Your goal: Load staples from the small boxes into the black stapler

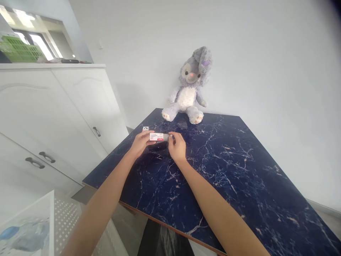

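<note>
A small white and red printed box [156, 137] is level above the table, its left end between the fingers of my left hand [140, 143]. From the box's right end a grey piece [166, 137] sticks out, too small to name. The thumb and fingers of my right hand [177, 145] are closed on the outer end of that grey piece. Just behind my left hand, a small white item with a dark print [145, 128] lies on the table, partly hidden.
The dark blue marbled table [226, 170] spreads under both hands. A grey plush rabbit [187, 89] sits at its back edge, against the wall. White cabinets [74, 103] stand at the left, with a green basket [21, 49] on top. A white perforated bin [52, 224] is at lower left.
</note>
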The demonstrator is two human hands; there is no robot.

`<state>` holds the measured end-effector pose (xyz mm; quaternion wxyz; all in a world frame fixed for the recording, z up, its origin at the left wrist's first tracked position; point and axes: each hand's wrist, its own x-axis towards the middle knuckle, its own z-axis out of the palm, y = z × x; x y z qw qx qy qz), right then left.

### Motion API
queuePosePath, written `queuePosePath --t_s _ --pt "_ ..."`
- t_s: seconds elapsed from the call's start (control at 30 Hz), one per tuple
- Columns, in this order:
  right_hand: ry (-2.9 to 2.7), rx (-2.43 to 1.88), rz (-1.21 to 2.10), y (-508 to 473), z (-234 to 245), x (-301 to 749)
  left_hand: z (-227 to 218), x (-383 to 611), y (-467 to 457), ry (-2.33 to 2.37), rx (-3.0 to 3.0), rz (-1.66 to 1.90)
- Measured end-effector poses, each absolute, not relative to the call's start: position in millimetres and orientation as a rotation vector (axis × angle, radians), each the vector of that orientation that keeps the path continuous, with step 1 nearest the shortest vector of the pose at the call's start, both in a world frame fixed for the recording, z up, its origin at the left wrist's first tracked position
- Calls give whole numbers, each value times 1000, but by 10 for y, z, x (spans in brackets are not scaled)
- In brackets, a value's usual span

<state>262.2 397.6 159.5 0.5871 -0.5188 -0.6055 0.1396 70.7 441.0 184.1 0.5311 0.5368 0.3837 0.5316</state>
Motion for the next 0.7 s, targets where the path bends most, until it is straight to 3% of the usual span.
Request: queuePosePath --t_s 0.27,0.7 --pt "-1601 -1230 164 3961 1565 2566 1839 702 4422 902 1296 1314" --pt "-1540 -1124 362 4119 1478 2647 1812 624 4453 878 1304 1307"
